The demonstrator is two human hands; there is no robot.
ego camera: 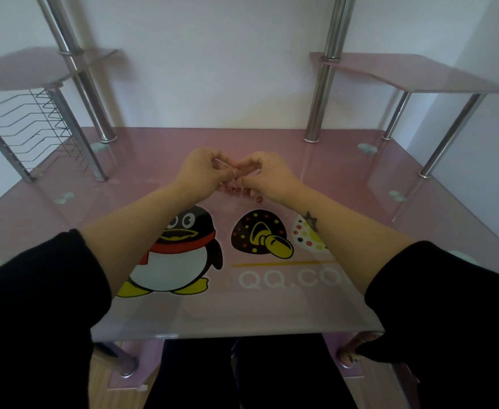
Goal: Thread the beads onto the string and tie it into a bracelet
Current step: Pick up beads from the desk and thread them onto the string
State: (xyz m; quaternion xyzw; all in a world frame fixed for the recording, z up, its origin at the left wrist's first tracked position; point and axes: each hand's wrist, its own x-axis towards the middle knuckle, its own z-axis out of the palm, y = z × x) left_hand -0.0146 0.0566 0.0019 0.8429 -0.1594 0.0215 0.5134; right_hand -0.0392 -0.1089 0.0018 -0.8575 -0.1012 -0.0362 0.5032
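Soft, even light — motion blur upper left, edges bowed.

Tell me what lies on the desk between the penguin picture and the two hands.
In the head view, small red beads lie scattered on the pink glass desk, just beyond the penguin picture and beneath the left hand and right hand.

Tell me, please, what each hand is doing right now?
Left hand: fingertips pinched; string not discernible.
Right hand: fingertips pinched above the beads.

A pink glass tabletop (345,202) carries a printed penguin (177,255). Chrome poles (319,93) hold two small pink shelves (413,72); a wire rack (36,128) stands at left.
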